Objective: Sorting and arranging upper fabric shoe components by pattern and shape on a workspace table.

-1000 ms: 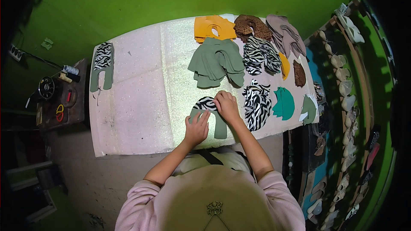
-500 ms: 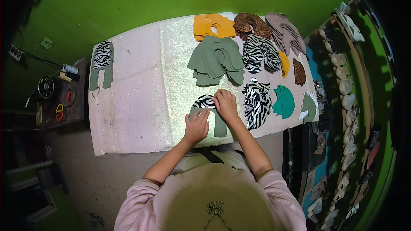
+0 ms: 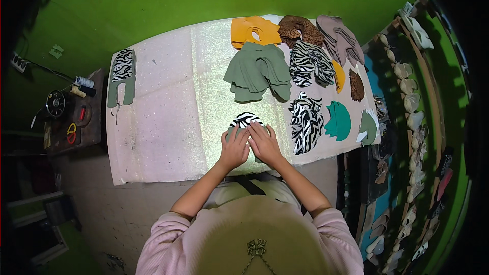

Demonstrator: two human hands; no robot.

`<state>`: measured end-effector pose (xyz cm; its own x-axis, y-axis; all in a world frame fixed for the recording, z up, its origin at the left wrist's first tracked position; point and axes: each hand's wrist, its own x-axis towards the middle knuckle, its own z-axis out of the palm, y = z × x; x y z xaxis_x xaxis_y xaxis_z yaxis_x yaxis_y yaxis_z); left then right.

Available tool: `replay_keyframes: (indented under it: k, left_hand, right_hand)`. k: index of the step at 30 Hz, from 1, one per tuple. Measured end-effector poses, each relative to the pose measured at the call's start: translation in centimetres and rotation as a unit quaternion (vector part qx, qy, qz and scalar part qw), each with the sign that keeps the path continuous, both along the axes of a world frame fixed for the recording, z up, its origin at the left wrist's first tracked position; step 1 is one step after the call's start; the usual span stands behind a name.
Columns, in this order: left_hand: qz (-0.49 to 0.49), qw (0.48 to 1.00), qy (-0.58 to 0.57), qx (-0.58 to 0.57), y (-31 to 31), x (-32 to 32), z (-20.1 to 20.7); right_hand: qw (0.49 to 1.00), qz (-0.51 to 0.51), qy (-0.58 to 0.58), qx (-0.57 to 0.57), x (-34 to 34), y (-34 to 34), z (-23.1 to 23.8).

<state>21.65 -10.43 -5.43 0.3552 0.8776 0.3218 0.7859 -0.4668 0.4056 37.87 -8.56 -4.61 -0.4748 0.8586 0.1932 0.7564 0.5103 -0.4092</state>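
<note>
A zebra-print upper piece (image 3: 246,118) lies on top of a grey-green U-shaped cut piece (image 3: 259,161) near the front edge of the table. My left hand (image 3: 235,146) rests on the left part of this pair with its fingers stretched forward. Beside it my right hand (image 3: 264,144) lies flat on the right part, fingers extended over the seam between print and green. The two hands nearly touch at the fingertips and cover most of the green piece. Neither grips anything.
Behind my hands stands a stack of grey-green pieces (image 3: 257,74), with yellow (image 3: 247,28) and leopard-print stacks (image 3: 300,29) farther back. Zebra-print pieces (image 3: 306,127) and teal pieces (image 3: 338,121) lie to the right. A joined zebra-and-green piece (image 3: 122,69) sits far left, near scissors (image 3: 71,133).
My right hand has come down and toward me, from the zebra piece's upper right edge to flat beside the left hand. My left hand has barely shifted.
</note>
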Motion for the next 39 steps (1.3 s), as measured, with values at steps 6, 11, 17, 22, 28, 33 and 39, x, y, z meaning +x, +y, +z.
replay_keyframes:
  k: [6,11,17,22,28,33,39]
  left_hand:
    - [-0.012,1.000,0.001,-0.022,0.28,-0.26,0.05]
    - [-0.020,1.000,0.004,-0.019,0.17,-0.68,-0.43]
    - [-0.018,1.000,0.012,-0.019,-0.03,-0.63,-0.29]
    - [-0.011,0.999,0.019,-0.027,-0.09,-0.65,-0.26]
    - [0.011,0.998,0.058,0.008,-0.21,-0.64,-0.48]
    - [0.023,0.998,0.062,0.004,-0.27,-0.53,-0.17]
    - [0.015,0.998,0.053,-0.011,-0.16,-0.63,-0.50]
  right_hand:
    - [1.000,-0.015,-0.016,0.005,0.07,-0.59,-0.34]
    - [0.999,-0.035,-0.021,0.014,0.45,-0.76,-0.27]
    - [0.998,-0.046,-0.027,0.043,0.85,-0.94,-0.82]
    - [0.995,-0.074,-0.017,0.058,0.91,-1.09,-0.73]
    - [0.995,-0.083,0.000,0.064,0.85,-1.20,-0.48]
    - [0.994,-0.085,0.005,0.068,0.84,-1.17,-0.62]
    - [0.994,-0.085,0.011,0.061,0.84,-1.15,-0.58]
